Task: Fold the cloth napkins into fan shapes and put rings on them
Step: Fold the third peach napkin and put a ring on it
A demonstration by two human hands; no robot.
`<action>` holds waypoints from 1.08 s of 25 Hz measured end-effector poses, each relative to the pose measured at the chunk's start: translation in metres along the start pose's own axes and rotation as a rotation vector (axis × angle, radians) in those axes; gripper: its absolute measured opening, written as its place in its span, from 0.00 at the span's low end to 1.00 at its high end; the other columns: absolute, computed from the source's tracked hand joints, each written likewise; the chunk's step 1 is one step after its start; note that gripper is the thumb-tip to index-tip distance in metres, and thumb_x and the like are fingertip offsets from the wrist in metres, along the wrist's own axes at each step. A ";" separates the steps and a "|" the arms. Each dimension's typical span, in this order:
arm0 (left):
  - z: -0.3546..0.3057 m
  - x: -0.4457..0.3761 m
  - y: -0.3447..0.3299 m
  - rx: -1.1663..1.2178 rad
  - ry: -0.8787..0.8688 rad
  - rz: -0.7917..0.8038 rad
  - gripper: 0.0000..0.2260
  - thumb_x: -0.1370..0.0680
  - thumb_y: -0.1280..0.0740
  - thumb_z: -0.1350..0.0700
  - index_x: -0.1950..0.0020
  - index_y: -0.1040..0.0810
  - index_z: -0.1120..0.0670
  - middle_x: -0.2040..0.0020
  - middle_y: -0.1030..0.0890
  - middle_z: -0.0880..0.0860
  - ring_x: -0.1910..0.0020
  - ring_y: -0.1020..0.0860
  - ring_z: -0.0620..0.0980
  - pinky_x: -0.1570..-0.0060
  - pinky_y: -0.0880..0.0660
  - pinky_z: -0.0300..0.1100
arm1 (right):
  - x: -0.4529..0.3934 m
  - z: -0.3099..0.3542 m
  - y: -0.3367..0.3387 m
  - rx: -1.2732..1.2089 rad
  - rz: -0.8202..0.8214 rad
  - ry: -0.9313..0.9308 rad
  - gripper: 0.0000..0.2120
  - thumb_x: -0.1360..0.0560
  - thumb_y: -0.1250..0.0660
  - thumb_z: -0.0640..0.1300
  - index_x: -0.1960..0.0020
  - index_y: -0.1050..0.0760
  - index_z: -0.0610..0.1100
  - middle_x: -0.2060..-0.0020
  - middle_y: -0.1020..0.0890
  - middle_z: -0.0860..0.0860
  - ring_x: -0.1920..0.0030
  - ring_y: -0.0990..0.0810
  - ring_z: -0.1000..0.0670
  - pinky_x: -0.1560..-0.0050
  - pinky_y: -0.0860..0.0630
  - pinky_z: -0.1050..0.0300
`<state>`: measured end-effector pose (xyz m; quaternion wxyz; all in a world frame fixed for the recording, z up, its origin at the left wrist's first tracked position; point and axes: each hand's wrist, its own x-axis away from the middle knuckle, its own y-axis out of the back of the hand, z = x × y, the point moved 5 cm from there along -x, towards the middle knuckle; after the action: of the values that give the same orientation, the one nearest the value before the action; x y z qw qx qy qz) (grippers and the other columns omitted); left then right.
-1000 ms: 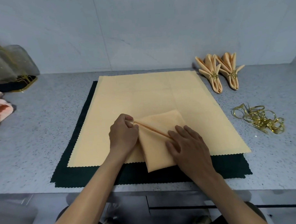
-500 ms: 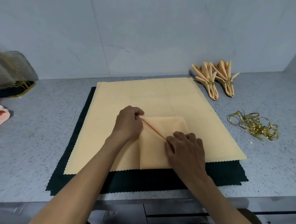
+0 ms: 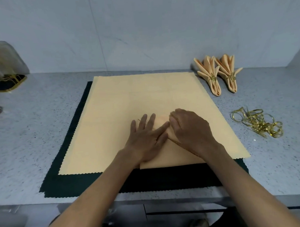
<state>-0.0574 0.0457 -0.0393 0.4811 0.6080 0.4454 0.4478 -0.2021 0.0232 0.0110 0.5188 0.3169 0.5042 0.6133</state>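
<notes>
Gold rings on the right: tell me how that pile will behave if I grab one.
The rings look thin and wiry, so probably light. They lie tangled in a heap, so lifting one would likely drag others along. On the smooth counter they may slide easily.

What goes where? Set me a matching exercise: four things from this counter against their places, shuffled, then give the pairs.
Things:
1. finished fan napkins
2. gold rings
3. dark green cloth
4. napkin being folded

Places:
A. under the large peach cloth, its edge showing at the near and left sides
B. beneath both hands, left hand flat on it
C. far right, near the wall
D. loose pile at the right, nearer than the fans

Pairs: 1-C, 2-D, 3-A, 4-B
</notes>
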 end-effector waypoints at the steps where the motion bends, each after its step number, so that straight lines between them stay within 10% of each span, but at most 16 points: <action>1: 0.001 0.002 -0.001 0.018 0.010 -0.003 0.22 0.18 0.60 0.37 0.24 0.58 0.31 0.19 0.60 0.49 0.21 0.64 0.53 0.26 0.63 0.60 | -0.011 -0.005 -0.011 0.015 0.077 0.008 0.21 0.17 0.50 0.54 0.30 0.30 0.46 0.29 0.29 0.48 0.29 0.32 0.46 0.33 0.34 0.49; 4: 0.002 0.002 -0.001 0.094 0.076 -0.029 0.23 0.18 0.59 0.37 0.22 0.55 0.33 0.19 0.59 0.46 0.21 0.64 0.51 0.26 0.64 0.59 | -0.011 -0.019 -0.043 0.112 0.233 -0.023 0.29 0.16 0.57 0.57 0.19 0.52 0.45 0.20 0.52 0.48 0.21 0.54 0.48 0.23 0.55 0.49; 9: 0.000 -0.003 -0.002 0.074 0.123 -0.056 0.25 0.18 0.57 0.39 0.21 0.55 0.38 0.19 0.59 0.46 0.21 0.63 0.50 0.26 0.64 0.59 | 0.040 -0.018 -0.038 0.102 0.254 0.077 0.36 0.22 0.66 0.64 0.20 0.59 0.46 0.21 0.60 0.53 0.22 0.63 0.53 0.23 0.62 0.54; 15: 0.005 -0.002 -0.004 0.089 0.180 -0.026 0.24 0.18 0.58 0.38 0.22 0.56 0.35 0.20 0.61 0.55 0.22 0.65 0.55 0.27 0.67 0.60 | 0.073 -0.024 -0.022 0.044 -0.218 0.249 0.18 0.21 0.42 0.52 0.41 0.18 0.46 0.39 0.18 0.51 0.40 0.19 0.48 0.38 0.27 0.58; 20: -0.004 0.033 0.022 0.190 -0.115 -0.330 0.28 0.21 0.50 0.36 0.27 0.29 0.48 0.21 0.42 0.55 0.21 0.49 0.52 0.24 0.54 0.58 | 0.076 -0.021 -0.015 0.010 -0.285 0.226 0.09 0.26 0.33 0.50 0.56 0.16 0.46 0.53 0.16 0.54 0.54 0.18 0.47 0.59 0.21 0.55; 27: 0.012 0.103 0.007 0.200 -0.277 -0.431 0.19 0.27 0.38 0.49 0.38 0.19 0.51 0.38 0.19 0.47 0.38 0.24 0.43 0.33 0.31 0.44 | 0.073 -0.024 -0.014 0.022 -0.318 0.293 0.06 0.23 0.36 0.49 0.57 0.24 0.48 0.62 0.23 0.55 0.62 0.26 0.49 0.57 0.38 0.55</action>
<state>-0.0237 0.1428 -0.0217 0.5590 0.5993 0.5364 0.2014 -0.2389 0.0848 -0.0194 0.5269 0.1464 0.6243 0.5578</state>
